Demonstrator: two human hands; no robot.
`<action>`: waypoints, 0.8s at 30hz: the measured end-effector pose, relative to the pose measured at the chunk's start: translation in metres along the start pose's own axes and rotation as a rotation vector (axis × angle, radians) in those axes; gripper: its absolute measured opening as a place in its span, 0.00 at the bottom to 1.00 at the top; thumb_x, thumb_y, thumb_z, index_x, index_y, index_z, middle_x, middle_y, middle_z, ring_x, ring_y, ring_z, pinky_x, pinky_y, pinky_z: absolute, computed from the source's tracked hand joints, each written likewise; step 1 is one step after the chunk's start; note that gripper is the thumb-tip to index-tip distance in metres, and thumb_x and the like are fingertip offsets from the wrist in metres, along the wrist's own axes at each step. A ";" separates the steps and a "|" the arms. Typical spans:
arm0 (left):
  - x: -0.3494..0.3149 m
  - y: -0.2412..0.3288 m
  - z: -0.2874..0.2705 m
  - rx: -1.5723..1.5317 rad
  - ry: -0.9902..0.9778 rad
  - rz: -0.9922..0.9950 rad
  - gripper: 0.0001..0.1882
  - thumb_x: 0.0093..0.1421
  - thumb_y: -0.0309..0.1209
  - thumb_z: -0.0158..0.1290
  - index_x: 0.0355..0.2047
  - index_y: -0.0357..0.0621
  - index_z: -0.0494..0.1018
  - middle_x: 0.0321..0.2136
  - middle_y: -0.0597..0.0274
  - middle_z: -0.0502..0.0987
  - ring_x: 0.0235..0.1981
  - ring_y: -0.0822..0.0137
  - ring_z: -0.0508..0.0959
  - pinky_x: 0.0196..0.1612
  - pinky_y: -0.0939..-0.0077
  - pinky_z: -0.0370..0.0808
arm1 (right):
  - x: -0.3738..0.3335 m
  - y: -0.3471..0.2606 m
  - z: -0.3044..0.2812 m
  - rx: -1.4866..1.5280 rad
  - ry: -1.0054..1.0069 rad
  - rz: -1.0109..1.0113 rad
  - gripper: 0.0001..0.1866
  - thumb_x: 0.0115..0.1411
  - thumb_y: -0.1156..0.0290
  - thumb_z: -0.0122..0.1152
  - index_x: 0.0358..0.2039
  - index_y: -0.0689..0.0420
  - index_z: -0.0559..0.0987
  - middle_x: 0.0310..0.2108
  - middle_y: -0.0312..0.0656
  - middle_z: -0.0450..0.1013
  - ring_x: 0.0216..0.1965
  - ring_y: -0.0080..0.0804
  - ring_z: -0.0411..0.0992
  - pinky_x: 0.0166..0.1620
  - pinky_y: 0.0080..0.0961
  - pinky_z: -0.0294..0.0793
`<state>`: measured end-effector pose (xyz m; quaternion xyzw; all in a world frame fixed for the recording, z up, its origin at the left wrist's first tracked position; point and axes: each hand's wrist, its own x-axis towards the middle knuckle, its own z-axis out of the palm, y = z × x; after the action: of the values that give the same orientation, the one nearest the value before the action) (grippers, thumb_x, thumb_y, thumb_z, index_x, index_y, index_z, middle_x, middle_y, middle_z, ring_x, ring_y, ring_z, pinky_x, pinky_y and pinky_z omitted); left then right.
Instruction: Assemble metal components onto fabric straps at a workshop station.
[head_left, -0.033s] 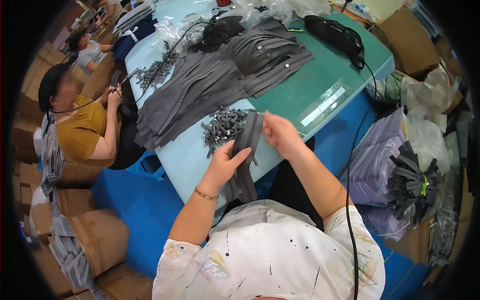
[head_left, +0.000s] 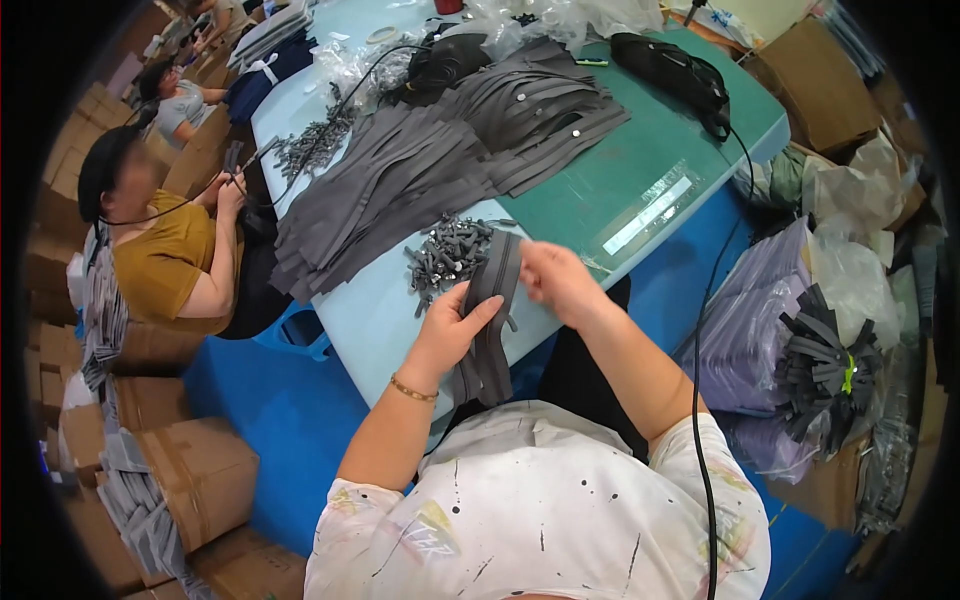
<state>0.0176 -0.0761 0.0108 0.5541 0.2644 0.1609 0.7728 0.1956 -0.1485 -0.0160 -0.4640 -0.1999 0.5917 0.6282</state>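
Observation:
My left hand (head_left: 447,325) is closed around a dark grey zipper (head_left: 497,275), with the thumb lying across the tape. The zipper's lower end hangs over the table's near edge toward my lap. Beside its upper right edge, my right hand (head_left: 562,285) has its fingers curled together; what they pinch, if anything, is hidden. Just left of the zipper's upper end lies a heap of small dark grey zipper pulls (head_left: 445,255) with shiny metal bits. Behind the heap, many flat grey zippers (head_left: 385,170) are spread in overlapping layers.
The table (head_left: 360,335) has a green mat (head_left: 650,140) at right, holding a black pouch (head_left: 670,75). A black cable (head_left: 705,330) hangs down on my right. Cardboard boxes (head_left: 195,475) stand left, wrapped purple bundles (head_left: 750,310) right. A co-worker (head_left: 165,250) sits at the left side.
My right hand has shifted slightly down along the zipper's edge, and the zipper's top end has dipped a little. The left hand keeps its hold.

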 end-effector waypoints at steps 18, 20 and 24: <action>-0.011 -0.003 -0.003 -0.007 0.060 0.077 0.10 0.57 0.30 0.54 0.37 0.39 0.71 0.25 0.71 0.72 0.25 0.81 0.69 0.27 0.86 0.68 | -0.027 0.007 0.052 -0.663 0.157 -0.467 0.12 0.63 0.67 0.48 0.37 0.64 0.68 0.19 0.40 0.70 0.15 0.22 0.68 0.18 0.18 0.67; -0.010 -0.003 -0.004 -0.005 0.058 0.078 0.10 0.57 0.31 0.54 0.36 0.39 0.71 0.25 0.70 0.72 0.24 0.81 0.70 0.26 0.86 0.68 | -0.025 0.005 0.053 -0.573 0.177 -0.440 0.11 0.64 0.67 0.47 0.36 0.64 0.67 0.18 0.39 0.69 0.15 0.21 0.68 0.17 0.18 0.67; -0.006 -0.002 0.002 -0.097 0.096 0.169 0.10 0.58 0.31 0.53 0.36 0.39 0.72 0.25 0.69 0.72 0.21 0.80 0.70 0.24 0.86 0.67 | -0.013 -0.001 0.048 -0.453 0.132 -0.442 0.10 0.64 0.68 0.46 0.36 0.62 0.67 0.20 0.38 0.69 0.15 0.20 0.68 0.16 0.17 0.65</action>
<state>0.0135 -0.0821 0.0107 0.5280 0.2454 0.2644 0.7689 0.1549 -0.1434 0.0123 -0.5749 -0.3812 0.3499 0.6339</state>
